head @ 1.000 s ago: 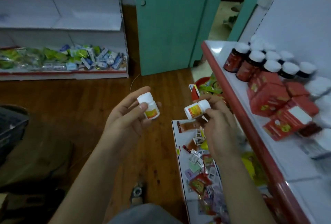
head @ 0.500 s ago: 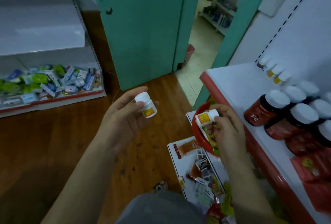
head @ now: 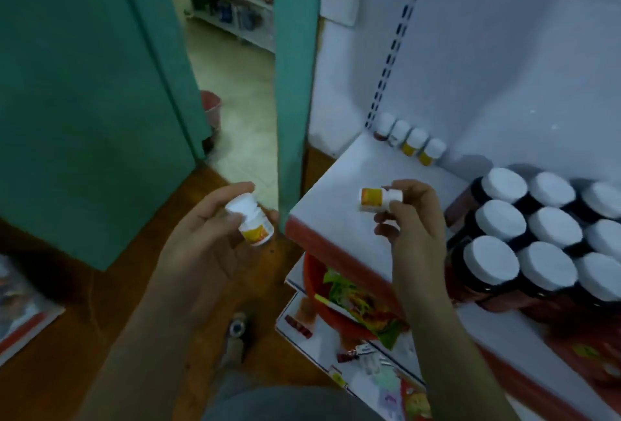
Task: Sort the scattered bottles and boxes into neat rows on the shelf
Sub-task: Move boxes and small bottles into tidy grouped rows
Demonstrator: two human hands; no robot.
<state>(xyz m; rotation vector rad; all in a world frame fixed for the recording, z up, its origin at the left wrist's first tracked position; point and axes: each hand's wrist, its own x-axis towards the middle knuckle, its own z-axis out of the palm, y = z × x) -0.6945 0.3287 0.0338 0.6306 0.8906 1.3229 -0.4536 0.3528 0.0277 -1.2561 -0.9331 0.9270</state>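
My left hand (head: 205,239) holds a small white bottle with a yellow label (head: 251,220), upright and slightly tilted, left of the shelf corner. My right hand (head: 415,219) pinches a second small white bottle (head: 376,199) on its side, above the white shelf (head: 339,185) near its front left corner. A short row of the same small bottles (head: 411,141) stands against the shelf's back wall. Several dark jars with white lids (head: 537,235) stand in rows on the right. Red boxes (head: 588,353) lie at the lower right.
A teal door (head: 84,84) and its frame (head: 292,84) stand left of the shelf, with a doorway between. Below the shelf sits a red bowl of packets (head: 349,303) on a lower shelf strewn with sachets (head: 369,367). The floor is wood.
The view has swung up and right toward the shelf. My right hand has risen with its bottle from beside the red bowl to above the shelf top. My left hand keeps its bottle.
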